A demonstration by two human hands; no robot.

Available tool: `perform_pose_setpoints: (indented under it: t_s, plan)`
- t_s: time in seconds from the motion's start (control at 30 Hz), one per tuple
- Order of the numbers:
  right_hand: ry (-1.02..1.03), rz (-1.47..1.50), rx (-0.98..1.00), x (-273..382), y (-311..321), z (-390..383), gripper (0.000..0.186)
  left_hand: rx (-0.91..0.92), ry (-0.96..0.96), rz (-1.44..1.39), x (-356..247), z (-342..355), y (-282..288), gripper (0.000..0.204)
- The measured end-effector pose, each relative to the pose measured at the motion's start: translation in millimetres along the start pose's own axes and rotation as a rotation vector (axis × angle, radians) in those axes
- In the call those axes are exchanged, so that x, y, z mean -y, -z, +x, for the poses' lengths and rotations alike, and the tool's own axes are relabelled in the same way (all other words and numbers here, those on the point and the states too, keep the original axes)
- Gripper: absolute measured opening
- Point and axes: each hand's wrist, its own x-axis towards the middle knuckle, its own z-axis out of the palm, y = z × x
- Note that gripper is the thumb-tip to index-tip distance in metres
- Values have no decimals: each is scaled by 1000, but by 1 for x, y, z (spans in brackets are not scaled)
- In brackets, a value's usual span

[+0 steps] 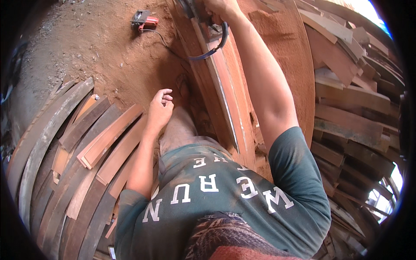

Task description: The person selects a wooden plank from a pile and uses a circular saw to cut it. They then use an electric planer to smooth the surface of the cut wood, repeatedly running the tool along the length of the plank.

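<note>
My right hand (pixel 222 6) is at the far end of a long reddish-brown timber (pixel 225 73), its fingers closed around a dark power tool (pixel 190 8). The top edge cuts the tool off, so its exact kind does not show. A thick dark blue cord (pixel 221 41) loops back from it over the timber. A narrow pale-edged strip (pixel 225 104) lies lengthwise along the timber. My left hand (pixel 161 107) hovers left of the timber above my leg, fingers loosely curled and partly apart, with nothing in it.
A red and grey box-shaped device (pixel 145 21) sits on the sawdust-covered ground (pixel 117 56), a thin cable running from it toward the timber. Stacked boards (pixel 104 143) stand at the left. A large pile of cut wood (pixel 346 117) fills the right side.
</note>
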Motion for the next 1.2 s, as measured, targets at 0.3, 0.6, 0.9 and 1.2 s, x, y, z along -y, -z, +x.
perform_pose_setpoints:
  t_s: [0.3, 0.6, 0.9, 1.2]
  plan:
    - [282, -229, 52, -154, 64, -270, 38, 174, -51, 418, 101, -106, -59, 46]
    - [-336, 0, 129, -267, 145, -603, 26, 417, 32, 515, 147, -215, -136, 47]
    - [388, -269, -56, -221, 87, -374, 24, 252, -214, 597, 109, -192, -138, 48]
    - [272, -146, -23, -188, 80, -327, 29, 110, 0, 374, 149, -186, -109, 47]
